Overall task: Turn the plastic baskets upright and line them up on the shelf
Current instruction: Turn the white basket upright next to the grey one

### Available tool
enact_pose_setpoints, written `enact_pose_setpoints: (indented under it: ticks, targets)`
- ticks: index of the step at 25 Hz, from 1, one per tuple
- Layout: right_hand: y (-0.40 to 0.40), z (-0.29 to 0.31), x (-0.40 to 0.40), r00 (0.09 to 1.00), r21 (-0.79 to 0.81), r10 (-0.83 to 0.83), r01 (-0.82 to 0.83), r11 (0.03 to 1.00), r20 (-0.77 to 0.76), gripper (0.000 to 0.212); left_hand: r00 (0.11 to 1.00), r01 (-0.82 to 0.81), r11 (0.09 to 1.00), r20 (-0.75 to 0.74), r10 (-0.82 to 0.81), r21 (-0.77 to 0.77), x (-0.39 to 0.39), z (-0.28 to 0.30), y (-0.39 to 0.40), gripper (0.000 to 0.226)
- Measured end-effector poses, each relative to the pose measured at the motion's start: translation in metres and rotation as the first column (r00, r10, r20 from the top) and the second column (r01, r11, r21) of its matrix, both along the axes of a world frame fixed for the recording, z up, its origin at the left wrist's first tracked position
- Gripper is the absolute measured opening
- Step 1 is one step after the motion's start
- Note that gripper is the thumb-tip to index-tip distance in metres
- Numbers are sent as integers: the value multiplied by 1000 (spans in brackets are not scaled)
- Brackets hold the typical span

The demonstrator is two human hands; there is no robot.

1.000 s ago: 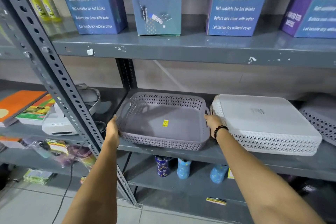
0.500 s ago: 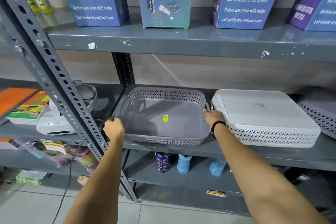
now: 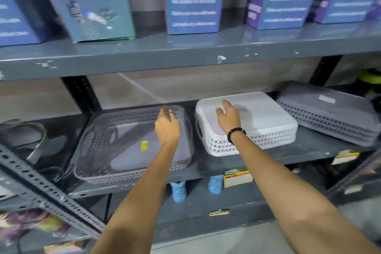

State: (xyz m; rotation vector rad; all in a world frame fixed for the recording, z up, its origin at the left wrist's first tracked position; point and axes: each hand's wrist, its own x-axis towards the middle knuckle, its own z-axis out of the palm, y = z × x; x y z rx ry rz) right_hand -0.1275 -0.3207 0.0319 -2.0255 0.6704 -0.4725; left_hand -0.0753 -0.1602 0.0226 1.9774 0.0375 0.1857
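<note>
R hand [image 3: 227,116] over smooth-bottomed, lattice-sided white basket [image 3: 268,126].

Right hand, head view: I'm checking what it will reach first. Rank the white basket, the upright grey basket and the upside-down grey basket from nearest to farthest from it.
1. White basket: upside down, directly under the right hand.
2. Upright grey basket: just to the hand's left, below the left hand.
3. Upside-down grey basket: far right of the shelf.

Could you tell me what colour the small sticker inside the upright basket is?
Yellow sticker, head view.
</note>
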Motion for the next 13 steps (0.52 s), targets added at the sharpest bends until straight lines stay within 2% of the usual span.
enact_pose_setpoints:
  ticks: [4, 6, 8, 10, 13]
  targets:
    - [-86, -1, -28, 976, -213, -190, 165, 963, -104, 45, 976, 216, 972, -40, -213, 93, -9, -4, -91, 44]
    - [-131, -9, -37, 947, -287, -251, 188, 939, -201, 43, 963, 226, 962, -181, -198, 150, -3, -10, -123, 53]
    - [-172, -18, -39, 894, -345, -302, 182, 921, -333, 49, 926, 175, 970, -362, -104, 169, 8, -16, -141, 62]
    - [-198, -20, -37, 844, -312, -332, 210, 927, -420, 57, 888, 116, 983, -457, -38, 143, 17, -18, -146, 67]
    - [-218, -14, -28, 855, -68, -172, 159, 985, -489, 64, 868, 28, 994, -497, 26, 101, 18, -18, -150, 67]
